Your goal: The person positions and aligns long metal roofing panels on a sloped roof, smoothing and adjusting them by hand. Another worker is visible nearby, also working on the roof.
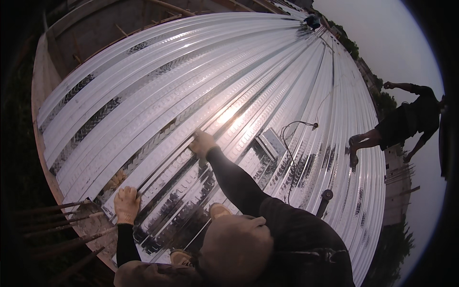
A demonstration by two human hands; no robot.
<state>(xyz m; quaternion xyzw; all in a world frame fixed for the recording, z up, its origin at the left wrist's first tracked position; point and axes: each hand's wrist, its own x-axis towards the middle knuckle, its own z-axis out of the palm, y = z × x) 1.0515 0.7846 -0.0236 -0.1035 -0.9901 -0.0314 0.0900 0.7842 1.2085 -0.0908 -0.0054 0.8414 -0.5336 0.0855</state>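
A silvery ribbed metal decking sheet (165, 191) lies lengthwise in front of me, one of many side by side. My left hand (126, 204), in a pale work glove, is closed with its fingers curled over the sheet's near left end. Farther along, my right hand (203, 143), also gloved, is closed on the raised edge of the same sheet. Its fingertips are partly hidden. My bent knees and shoes show below, with one tan shoe (219, 210) on the shiny metal.
Several rusty steel bars (62, 222) jut out at the lower left beside a wooden edge board (44, 148). To the right lie a flat metallic box (272, 143), a dark cable (292, 165) and a round-headed dark tool (326, 196). A person (406, 119) stands on the decking at right; another person (312, 22) crouches far off.
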